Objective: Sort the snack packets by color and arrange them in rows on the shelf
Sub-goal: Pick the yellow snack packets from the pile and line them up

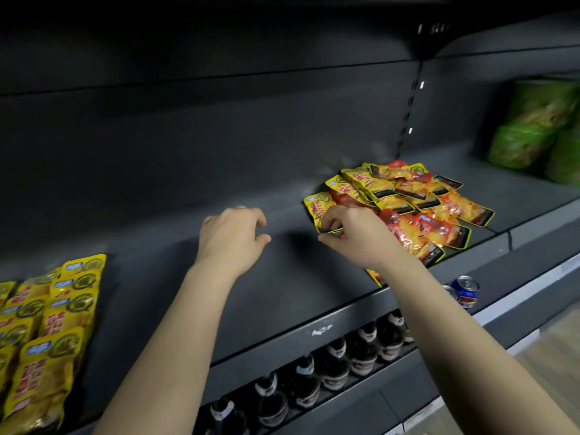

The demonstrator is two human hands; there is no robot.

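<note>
A mixed heap of yellow and red snack packets [408, 199] lies on the dark shelf [175, 233] at the right. My right hand [354, 237] reaches into its left edge and pinches a yellow packet [315, 208] by its lower end. My left hand [233, 237] hovers over the bare shelf beside it, fingers loosely curled, holding nothing. At the far left, yellow packets [53, 328] lie in overlapping rows. One packet's corner [375, 276] sticks out under my right wrist.
Green bags [533, 127] stand on the neighbouring shelf section at the right. Dark bottles [332, 365] line the shelf below, with blue cans [464, 291] further right. A slotted upright [411, 111] divides the back panel.
</note>
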